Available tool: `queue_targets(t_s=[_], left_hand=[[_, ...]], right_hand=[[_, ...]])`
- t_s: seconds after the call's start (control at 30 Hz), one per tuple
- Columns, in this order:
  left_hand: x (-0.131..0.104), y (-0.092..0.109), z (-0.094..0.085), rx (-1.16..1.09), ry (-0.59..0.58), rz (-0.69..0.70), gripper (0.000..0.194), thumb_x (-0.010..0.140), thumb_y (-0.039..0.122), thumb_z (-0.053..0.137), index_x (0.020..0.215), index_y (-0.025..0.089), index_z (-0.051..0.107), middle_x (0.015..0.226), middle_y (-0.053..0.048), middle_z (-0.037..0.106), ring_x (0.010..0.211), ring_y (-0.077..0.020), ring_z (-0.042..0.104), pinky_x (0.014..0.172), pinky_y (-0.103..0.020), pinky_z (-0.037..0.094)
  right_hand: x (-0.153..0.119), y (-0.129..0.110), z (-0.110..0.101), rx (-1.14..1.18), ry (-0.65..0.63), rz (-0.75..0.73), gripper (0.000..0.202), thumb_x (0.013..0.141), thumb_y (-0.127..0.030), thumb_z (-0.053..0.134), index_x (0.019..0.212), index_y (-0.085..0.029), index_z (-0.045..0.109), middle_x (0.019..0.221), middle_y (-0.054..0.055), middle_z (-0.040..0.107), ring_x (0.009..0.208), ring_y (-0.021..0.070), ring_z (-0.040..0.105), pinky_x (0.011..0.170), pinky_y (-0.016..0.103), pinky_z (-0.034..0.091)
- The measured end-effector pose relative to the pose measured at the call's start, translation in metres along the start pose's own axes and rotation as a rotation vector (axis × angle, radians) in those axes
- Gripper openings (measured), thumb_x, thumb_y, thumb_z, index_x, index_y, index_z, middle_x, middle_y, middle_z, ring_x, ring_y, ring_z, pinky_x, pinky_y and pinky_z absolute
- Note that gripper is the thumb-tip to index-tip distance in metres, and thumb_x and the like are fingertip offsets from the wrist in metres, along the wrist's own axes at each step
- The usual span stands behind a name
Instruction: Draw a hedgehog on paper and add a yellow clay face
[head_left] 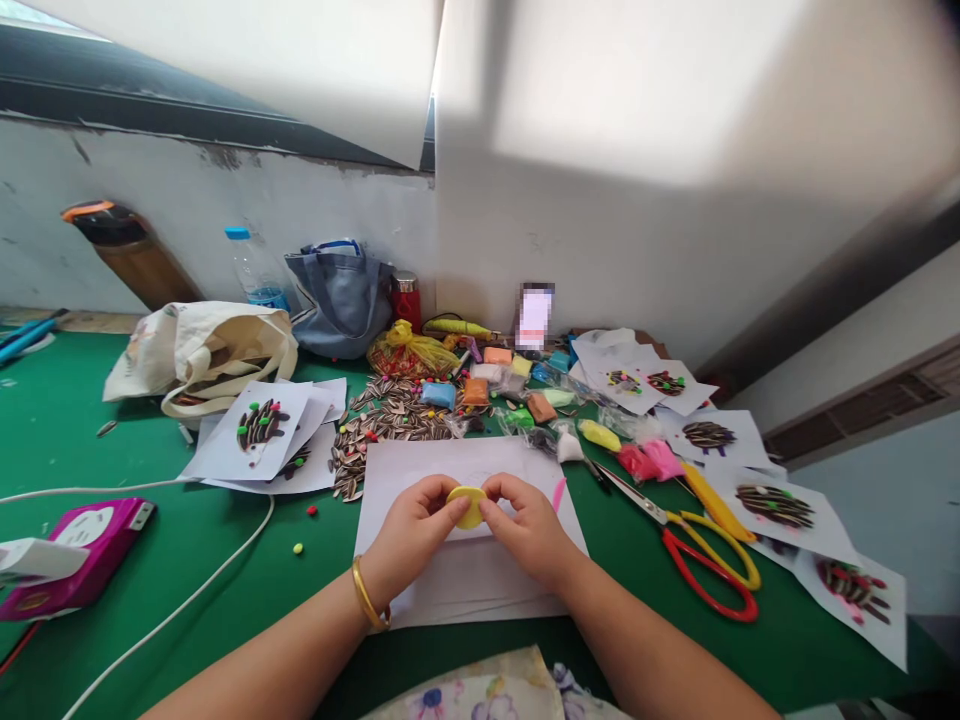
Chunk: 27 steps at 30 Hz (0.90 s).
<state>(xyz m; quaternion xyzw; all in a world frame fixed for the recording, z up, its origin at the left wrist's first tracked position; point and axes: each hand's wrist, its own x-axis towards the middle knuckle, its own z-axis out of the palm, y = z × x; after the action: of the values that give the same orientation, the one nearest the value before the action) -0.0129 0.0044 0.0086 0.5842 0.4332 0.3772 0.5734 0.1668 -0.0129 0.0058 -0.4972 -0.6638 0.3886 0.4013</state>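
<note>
Between my two hands is a flat yellow disc of what looks like modelling clay (471, 508), held up over a stack of white paper (480, 590). My left hand (420, 525) pinches its left edge between thumb and fingers. On the opposite edge, the thumb and fingers of my right hand (529, 530) are closed in the same way. A thin pink strip (559, 494) lies on the paper by my right hand. Beyond the paper spreads a heap of striped sunflower seeds (394, 415), with small packets of coloured clay (476, 391) to its right.
Scissors (701, 555) with red and yellow handles lie open at right, beside several seed-decorated papers (780, 505). More such papers (259, 430) are at left. A white cable (180, 595) crosses the green table. Bags, bottles and a phone (534, 315) stand along the wall.
</note>
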Motion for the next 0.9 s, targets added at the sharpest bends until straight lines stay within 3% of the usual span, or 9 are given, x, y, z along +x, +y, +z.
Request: queue_targets(t_s=[0.2,0.3,0.5,0.7,0.83,0.9], left_hand=[[-0.0002,-0.0007,-0.0001,0.057,-0.023,-0.008,0.03,0.081,0.046,0.065,0.081,0.017,0.065,0.075,-0.001,0.063,0.071,-0.0159,0.055,0.066,-0.026,0.045],[-0.0002,-0.0004,0.0003,0.093,0.003,0.021,0.028,0.083,0.045,0.064,0.087,0.017,0.065,0.082,-0.002,0.065,0.075,-0.0167,0.057,0.069,-0.026,0.046],[0.0001,-0.003,-0.0005,0.092,0.036,0.024,0.027,0.085,0.045,0.062,0.081,0.017,0.064,0.077,-0.002,0.063,0.072,-0.0157,0.056,0.066,-0.026,0.046],[0.0007,-0.0031,-0.0011,0.076,0.045,0.055,0.024,0.084,0.041,0.064,0.093,0.018,0.065,0.089,-0.004,0.066,0.081,-0.0176,0.061,0.073,-0.028,0.049],[0.0008,-0.0046,-0.0018,0.149,0.053,0.054,0.023,0.085,0.039,0.061,0.08,0.017,0.064,0.077,-0.002,0.063,0.073,-0.0159,0.057,0.067,-0.027,0.047],[0.0004,-0.006,-0.0013,0.112,0.072,0.054,0.022,0.085,0.039,0.061,0.083,0.018,0.065,0.078,-0.002,0.064,0.074,-0.0163,0.059,0.068,-0.027,0.048]], right_hand=[[0.0002,-0.0034,-0.0017,0.01,-0.012,-0.008,0.008,0.088,-0.026,0.054,0.086,-0.021,0.06,0.086,0.001,0.063,0.083,0.0167,0.058,0.076,0.027,0.045],[0.0004,-0.0033,-0.0019,-0.013,-0.024,-0.002,0.011,0.089,-0.026,0.052,0.082,-0.021,0.059,0.082,0.0,0.061,0.08,0.0159,0.057,0.072,0.026,0.044],[-0.0009,-0.0036,-0.0011,0.007,-0.081,0.026,0.011,0.089,-0.032,0.056,0.089,-0.022,0.059,0.086,-0.001,0.062,0.082,0.0159,0.057,0.072,0.025,0.043],[-0.0001,-0.0023,0.0006,-0.027,-0.091,0.044,0.005,0.086,-0.024,0.056,0.084,-0.021,0.059,0.082,-0.002,0.062,0.079,0.0155,0.058,0.071,0.026,0.043],[-0.0004,-0.003,0.0004,-0.025,-0.076,0.042,0.006,0.085,-0.024,0.057,0.087,-0.021,0.061,0.086,0.0,0.064,0.083,0.0165,0.058,0.074,0.027,0.044],[-0.0004,-0.0037,-0.0002,0.007,-0.043,0.048,0.007,0.085,-0.025,0.058,0.089,-0.021,0.061,0.087,0.0,0.064,0.084,0.0168,0.059,0.076,0.027,0.044]])
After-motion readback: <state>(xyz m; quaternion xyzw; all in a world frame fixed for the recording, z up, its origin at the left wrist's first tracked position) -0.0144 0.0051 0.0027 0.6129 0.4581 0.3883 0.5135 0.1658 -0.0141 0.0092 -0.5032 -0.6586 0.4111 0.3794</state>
